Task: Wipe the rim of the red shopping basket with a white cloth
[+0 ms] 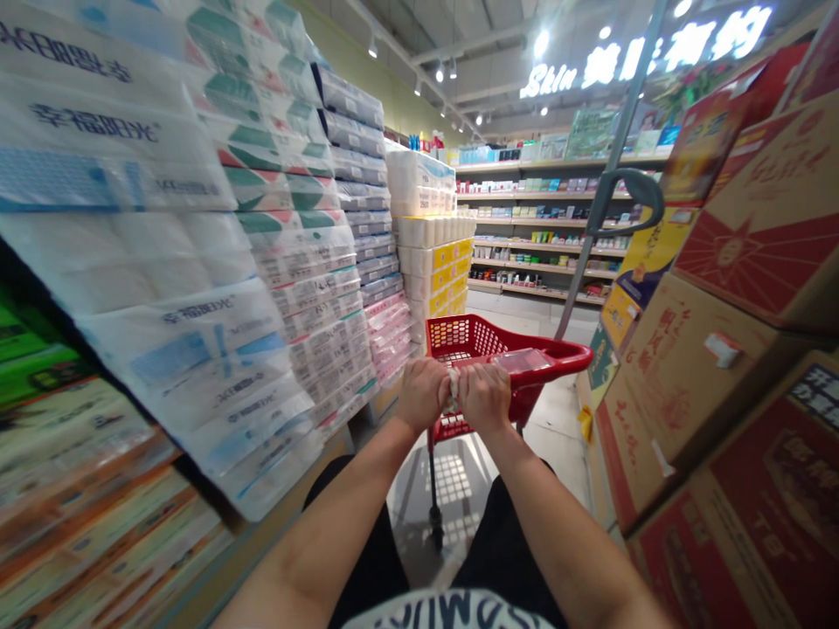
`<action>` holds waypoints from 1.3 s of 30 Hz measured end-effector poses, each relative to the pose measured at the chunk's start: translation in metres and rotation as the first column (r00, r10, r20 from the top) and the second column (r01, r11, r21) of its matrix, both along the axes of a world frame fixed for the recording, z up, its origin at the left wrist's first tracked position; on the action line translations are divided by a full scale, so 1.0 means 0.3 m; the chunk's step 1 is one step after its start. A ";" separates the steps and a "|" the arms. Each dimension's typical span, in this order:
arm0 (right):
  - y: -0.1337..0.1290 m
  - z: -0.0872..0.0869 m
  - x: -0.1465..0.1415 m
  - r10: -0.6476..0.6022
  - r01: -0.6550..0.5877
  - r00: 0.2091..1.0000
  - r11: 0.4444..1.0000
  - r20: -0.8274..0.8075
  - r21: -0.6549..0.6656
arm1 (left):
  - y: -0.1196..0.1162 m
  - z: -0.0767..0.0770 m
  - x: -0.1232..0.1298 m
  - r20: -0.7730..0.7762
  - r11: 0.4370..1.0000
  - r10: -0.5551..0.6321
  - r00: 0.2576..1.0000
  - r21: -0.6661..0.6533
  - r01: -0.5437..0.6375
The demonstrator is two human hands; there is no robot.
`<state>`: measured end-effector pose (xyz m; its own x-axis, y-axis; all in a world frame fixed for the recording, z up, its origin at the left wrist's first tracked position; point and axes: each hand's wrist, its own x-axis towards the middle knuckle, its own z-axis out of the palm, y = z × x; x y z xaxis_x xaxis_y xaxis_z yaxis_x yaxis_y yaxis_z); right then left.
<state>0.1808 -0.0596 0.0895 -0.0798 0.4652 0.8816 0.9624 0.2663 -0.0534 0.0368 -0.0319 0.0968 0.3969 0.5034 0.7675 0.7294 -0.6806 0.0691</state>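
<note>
A red plastic shopping cart with a perforated basket stands in front of me, its handle bar running out to a rounded red corner on the right. My left hand is closed at the left part of the handle. Close beside it, my right hand is also wrapped round the handle. A small whitish, crumpled thing shows between the two hands; what it is, I cannot make out. To the right of my hands, a clear panel lies on the handle.
Tall stacks of wrapped paper packs line the left side. Cardboard boxes are piled on the right, beside a slanted grey metal pole. Shelves of small goods cross the back. Pale floor shows right of the cart.
</note>
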 end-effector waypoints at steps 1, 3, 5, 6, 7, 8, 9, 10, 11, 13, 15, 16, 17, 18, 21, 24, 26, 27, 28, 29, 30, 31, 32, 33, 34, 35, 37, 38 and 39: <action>-0.001 -0.001 0.001 0.002 -0.002 1.000 1.000 0.000 -0.001 | -0.003 -0.006 -0.002 0.007 1.000 -0.005 1.000 0.008 0.005; -0.002 -0.003 0.002 0.003 -0.003 1.000 1.000 0.007 0.006 | -0.002 -0.007 0.002 0.035 1.000 0.005 0.999 -0.023 -0.004; -0.002 -0.006 0.004 -0.003 0.003 1.000 1.000 0.012 0.016 | 0.007 0.005 0.011 0.058 0.996 0.022 0.998 -0.085 -0.017; -0.001 -0.006 0.004 -0.006 0.006 1.000 1.000 0.013 0.019 | 0.011 0.010 0.016 0.056 0.994 0.023 0.998 -0.105 -0.017; -0.001 -0.006 0.005 -0.008 0.008 1.000 1.000 0.011 0.021 | 0.014 0.013 0.018 0.048 0.994 0.020 0.999 -0.112 -0.014; -0.001 -0.006 0.005 -0.008 0.008 1.000 1.000 0.007 0.018 | 0.015 0.011 0.017 0.040 0.995 0.018 0.999 -0.101 -0.014; -0.002 -0.005 0.005 -0.006 0.006 1.000 1.000 0.005 0.013 | 0.013 0.004 0.013 0.033 0.997 0.014 0.999 -0.081 -0.012; -0.003 -0.004 0.006 -0.002 0.002 1.000 1.000 0.002 0.009 | 0.009 -0.009 0.007 0.026 0.998 0.005 1.000 -0.055 -0.004; -0.005 -0.003 0.006 0.001 -0.001 1.000 1.000 0.001 0.005 | 0.004 -0.026 -0.001 0.021 1.000 -0.007 1.000 -0.029 0.008; -0.008 -0.002 0.006 0.003 -0.003 1.000 1.000 -0.001 0.001 | -0.010 -0.063 -0.020 0.016 0.999 -0.035 0.999 0.025 0.035; -0.008 -0.002 0.007 0.000 0.000 1.000 1.000 -0.001 0.008 | -0.025 -0.090 -0.036 0.019 0.997 -0.033 0.999 0.071 0.031; -0.008 -0.003 0.007 -0.002 0.002 1.000 1.000 -0.001 0.011 | -0.033 -0.095 -0.041 0.030 0.996 -0.017 0.999 0.088 0.014; -0.006 -0.004 0.007 -0.002 0.002 1.000 1.000 0.000 0.014 | -0.042 -0.093 -0.043 0.042 0.995 -0.005 0.999 0.098 0.001; -0.005 -0.005 0.008 0.000 0.000 1.000 1.000 0.001 0.016 | -0.051 -0.084 -0.043 0.048 0.995 -0.007 0.999 0.100 0.002; -0.002 -0.008 0.009 0.008 -0.008 1.000 1.000 0.003 0.018 | -0.079 -0.027 -0.026 0.025 0.993 -0.106 0.994 0.052 0.105; -0.004 -0.010 0.011 0.022 -0.022 1.000 1.000 -0.003 0.019 | -0.100 0.030 0.011 0.015 0.992 -0.116 0.993 -0.038 0.116; -0.005 -0.011 0.013 0.028 -0.028 1.000 1.000 -0.007 0.010 | -0.104 0.042 0.034 0.016 0.998 -0.025 1.000 -0.052 0.026; -0.006 -0.011 0.014 0.028 -0.028 1.000 1.000 -0.004 0.000 | -0.102 0.039 0.043 0.018 0.999 0.023 1.000 -0.042 -0.022; -0.005 -0.011 0.015 0.025 -0.025 1.000 1.000 0.001 -0.010 | -0.096 0.032 0.049 0.018 0.998 0.057 0.998 -0.025 -0.057; -0.005 -0.011 0.016 0.020 -0.019 1.000 1.000 0.007 -0.017 | -0.087 0.024 0.052 0.016 0.997 0.074 0.997 -0.006 -0.074; -0.003 -0.010 0.016 0.015 -0.015 1.000 1.000 0.012 -0.020 | -0.075 0.016 0.054 0.007 0.997 0.074 0.997 0.006 -0.074; -0.002 -0.010 0.016 0.011 -0.011 1.000 1.000 0.016 -0.019 | -0.059 0.010 0.053 -0.005 0.998 0.063 0.998 0.007 -0.063; 0.000 -0.010 0.016 0.009 -0.009 1.000 1.000 0.018 -0.014 | -0.040 0.008 0.052 -0.017 0.999 0.050 0.999 -0.005 -0.050; 0.003 -0.009 0.015 0.007 -0.007 1.000 1.000 0.019 -0.007 | -0.020 0.011 0.051 -0.026 0.999 0.042 0.999 -0.032 -0.042; 0.004 -0.009 0.015 0.005 -0.005 1.000 1.000 0.018 0.000 | -0.001 0.016 0.049 -0.034 0.997 0.039 0.999 -0.069 -0.042; 0.005 -0.009 0.014 0.003 -0.003 1.000 1.000 0.018 0.006 | 0.016 0.023 0.047 -0.041 0.993 0.041 0.998 -0.109 -0.045; 0.005 -0.008 0.013 0.002 -0.002 1.000 1.000 0.020 0.016 | 0.036 0.034 0.041 -0.064 0.988 0.027 0.998 -0.152 -0.037; 0.003 -0.007 0.013 0.003 -0.003 1.000 1.000 0.020 0.021 | 0.037 0.034 0.036 -0.078 0.989 0.008 0.997 -0.144 -0.019; 0.000 -0.006 0.013 0.005 -0.005 1.000 1.000 0.019 0.024 | 0.032 0.030 0.032 -0.087 0.993 -0.012 0.996 -0.120 0.002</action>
<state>0.1846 -0.0595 0.0876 -0.0989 0.4431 0.8910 0.9618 0.2721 -0.0286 0.0463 -0.0222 0.1057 0.4639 0.5868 0.6637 0.7315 -0.6763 0.0866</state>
